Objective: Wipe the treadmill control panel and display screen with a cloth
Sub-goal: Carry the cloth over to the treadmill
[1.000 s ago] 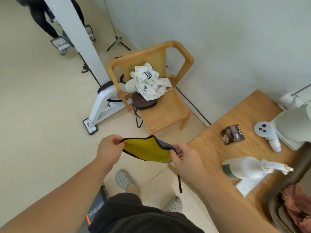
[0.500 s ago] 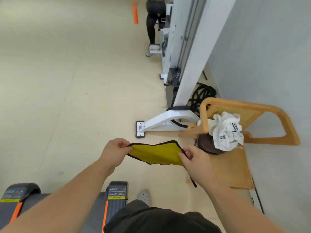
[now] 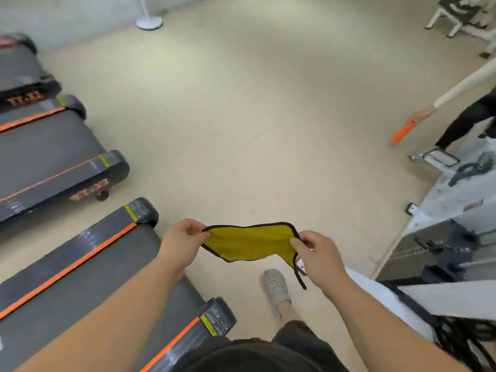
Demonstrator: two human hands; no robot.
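1. Reaching forward with both arms over the floor.
2. Pinching the yellow, black-edged cloth at its left corner with the left hand and at its right corner with the right hand; held slack between.
3. Just left and below: treadmill; yellow stickers too blurred to read.

left hand and right hand pinch the yellow cloth stretched between them, above the floor beside a treadmill.
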